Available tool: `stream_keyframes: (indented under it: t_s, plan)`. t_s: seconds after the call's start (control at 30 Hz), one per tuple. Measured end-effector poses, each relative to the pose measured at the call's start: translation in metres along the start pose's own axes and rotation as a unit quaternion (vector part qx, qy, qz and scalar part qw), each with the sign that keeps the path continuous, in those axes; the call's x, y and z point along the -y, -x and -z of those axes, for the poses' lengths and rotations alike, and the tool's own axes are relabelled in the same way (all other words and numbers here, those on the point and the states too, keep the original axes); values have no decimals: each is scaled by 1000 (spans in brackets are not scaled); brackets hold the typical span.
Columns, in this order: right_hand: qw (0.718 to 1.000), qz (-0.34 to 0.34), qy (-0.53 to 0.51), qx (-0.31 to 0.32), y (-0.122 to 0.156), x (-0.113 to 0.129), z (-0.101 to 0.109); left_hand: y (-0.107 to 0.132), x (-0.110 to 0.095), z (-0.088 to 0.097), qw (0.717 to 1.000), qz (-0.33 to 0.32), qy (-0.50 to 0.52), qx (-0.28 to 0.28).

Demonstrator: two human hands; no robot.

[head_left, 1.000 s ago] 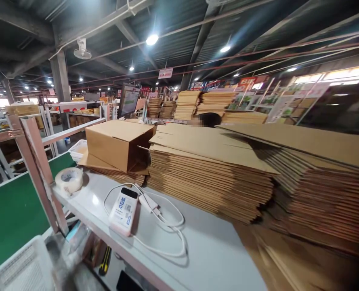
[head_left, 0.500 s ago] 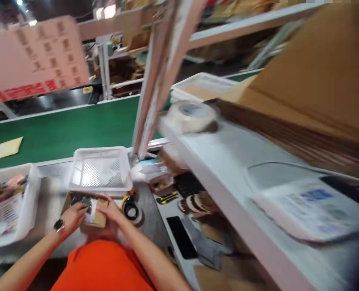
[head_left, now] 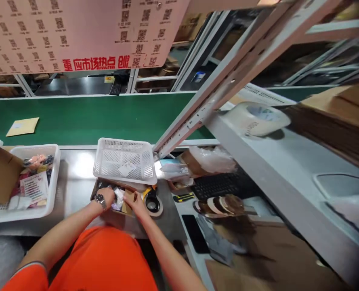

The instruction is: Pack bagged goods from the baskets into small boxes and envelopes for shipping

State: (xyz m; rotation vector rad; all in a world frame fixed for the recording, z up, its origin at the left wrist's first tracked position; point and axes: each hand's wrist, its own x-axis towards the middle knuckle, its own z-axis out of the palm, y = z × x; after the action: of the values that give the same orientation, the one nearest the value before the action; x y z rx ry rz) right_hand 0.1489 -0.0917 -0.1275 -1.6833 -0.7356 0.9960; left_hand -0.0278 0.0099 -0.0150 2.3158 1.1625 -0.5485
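Observation:
An opened cardboard box (head_left: 121,212) sits on the metal table in front of my body, with dark items and a white and purple plastic-wrapped packet (head_left: 118,198) inside. My left hand (head_left: 107,195), with a watch at its wrist, reaches into the left part of this box; its fingers are hidden there. At the box's right side, my right hand (head_left: 139,205) is closed on the brown cardboard. Right beside it lies a yellow and black tape dispenser (head_left: 152,200) with a tape roll. Just behind the box stands a white perforated basket (head_left: 126,155) with a small label in it.
Left is a white basket (head_left: 54,182) of packaged goods and a paper sheet. A yellow envelope (head_left: 22,126) lies on the green conveyor (head_left: 100,117). To the right are a box cutter (head_left: 183,197), a phone (head_left: 195,233), a keyboard (head_left: 212,186), a slanted post (head_left: 209,107) and a shelf holding a tape roll (head_left: 255,117).
My view has swung, so the table and baskets sit further right in the picture. My left hand has sunk deeper into the box; my right hand stays at its right side.

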Motion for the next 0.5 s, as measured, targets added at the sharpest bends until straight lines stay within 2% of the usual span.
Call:
stream_keyframes:
  t_s: [0.07,0.13,0.23,0.3,0.37,0.43,0.5]
  plan:
    - [997,11,58,-54,12,1,4,-2,7,-2,1000,-6,7,-2]
    - [992,31,108,-57,24,7,8,-3,15,-4,1000,-15,16,-5]
    - [984,79,156,45,34,22,7,-2,23,-3,999,-37,30,-13]
    - [970,109,181,120,34,35,4,3,25,-2,997,-54,41,-26]
    - [951,138,223,165,29,46,2,14,30,-1,995,-71,55,-48]
    - [924,174,287,185,22,55,2,29,42,-6,988,-85,82,-104]
    - [881,223,365,203,14,62,1,41,60,-16,964,-76,132,-218]
